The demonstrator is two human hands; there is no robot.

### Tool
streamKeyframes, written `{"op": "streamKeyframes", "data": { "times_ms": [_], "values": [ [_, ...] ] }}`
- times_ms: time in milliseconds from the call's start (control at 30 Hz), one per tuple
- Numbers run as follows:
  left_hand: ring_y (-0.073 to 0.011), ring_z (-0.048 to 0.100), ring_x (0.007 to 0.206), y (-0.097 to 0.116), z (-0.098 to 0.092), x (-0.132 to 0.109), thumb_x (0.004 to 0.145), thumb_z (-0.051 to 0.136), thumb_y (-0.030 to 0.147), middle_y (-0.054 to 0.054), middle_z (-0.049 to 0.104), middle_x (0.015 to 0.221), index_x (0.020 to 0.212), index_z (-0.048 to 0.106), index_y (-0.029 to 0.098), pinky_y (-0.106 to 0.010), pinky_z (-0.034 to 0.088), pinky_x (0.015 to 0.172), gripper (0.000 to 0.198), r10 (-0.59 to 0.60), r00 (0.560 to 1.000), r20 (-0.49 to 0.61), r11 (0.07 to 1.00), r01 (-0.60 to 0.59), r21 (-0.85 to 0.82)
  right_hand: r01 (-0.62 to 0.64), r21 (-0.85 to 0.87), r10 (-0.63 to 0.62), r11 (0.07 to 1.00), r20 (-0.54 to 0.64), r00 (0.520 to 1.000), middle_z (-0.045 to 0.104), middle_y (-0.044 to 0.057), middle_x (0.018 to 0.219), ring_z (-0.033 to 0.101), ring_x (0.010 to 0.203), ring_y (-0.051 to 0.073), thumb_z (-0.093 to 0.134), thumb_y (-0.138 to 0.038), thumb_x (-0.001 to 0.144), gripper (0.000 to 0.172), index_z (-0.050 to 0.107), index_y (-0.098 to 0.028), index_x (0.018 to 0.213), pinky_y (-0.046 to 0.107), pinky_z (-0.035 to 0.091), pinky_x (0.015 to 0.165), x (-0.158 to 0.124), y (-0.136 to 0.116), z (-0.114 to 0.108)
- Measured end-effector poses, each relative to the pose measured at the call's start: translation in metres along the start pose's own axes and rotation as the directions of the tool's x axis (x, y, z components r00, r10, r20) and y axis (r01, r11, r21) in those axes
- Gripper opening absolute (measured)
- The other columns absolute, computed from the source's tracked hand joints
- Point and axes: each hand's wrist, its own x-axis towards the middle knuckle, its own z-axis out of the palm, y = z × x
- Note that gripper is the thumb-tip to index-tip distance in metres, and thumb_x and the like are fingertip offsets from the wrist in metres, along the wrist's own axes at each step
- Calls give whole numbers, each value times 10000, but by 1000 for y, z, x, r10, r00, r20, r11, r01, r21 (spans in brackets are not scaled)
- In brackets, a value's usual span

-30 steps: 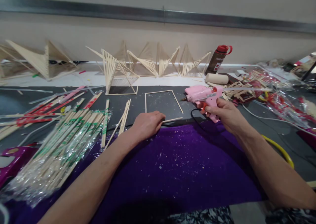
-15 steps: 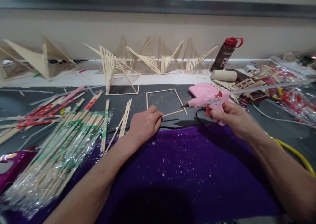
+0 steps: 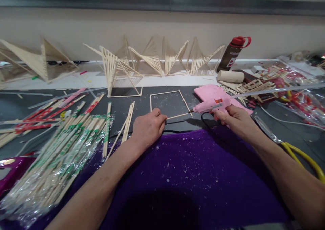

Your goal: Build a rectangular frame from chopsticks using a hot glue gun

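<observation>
A pale wall point(image 3: 142, 25) backs the room, crossed by a dark metal rail point(image 3: 101, 4). Below it runs a white ledge point(image 3: 154, 81), where twisted structures of thin sticks point(image 3: 146, 61) stand in a row, with a red-capped bottle point(image 3: 228, 58) leaning near their right end. In front lies the grey surface point(image 3: 128, 105), its near part covered by a purple cloth point(image 3: 175, 169) dotted with pale specks. On the left of the surface are clear-wrapped bundles of sticks point(image 3: 67, 152); on the right, a tangle of wooden pieces and plastic point(image 3: 269, 84), and yellow-handled scissors point(image 3: 289, 148) beside the right forearm.

At the centre a thin stick frame point(image 3: 165, 93) lies flat on the grey. Just nearer than it, the left hand point(image 3: 149, 127) has its grip pinched on one end of a stick point(image 3: 177, 116). The right hand point(image 3: 235, 120) has its grip closed around a pink glue gun point(image 3: 212, 105), whose nozzle meets or nearly meets the stick's other end.
</observation>
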Motion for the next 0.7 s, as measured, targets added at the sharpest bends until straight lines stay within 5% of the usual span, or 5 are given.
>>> {"op": "streamKeyframes", "data": {
  "times_ms": [700],
  "values": [
    [-139,536,696,0,4,-1,907,322,346,-20,557,908,942,633,263,-249,269,500,324,18,999,-31,999,-17,41,46,-166,-54,985,-43,998,473,-11,535,398,488,110,490,-576,764,414,496,-184,629,249,248,446,-1,8,2]
  ]
}}
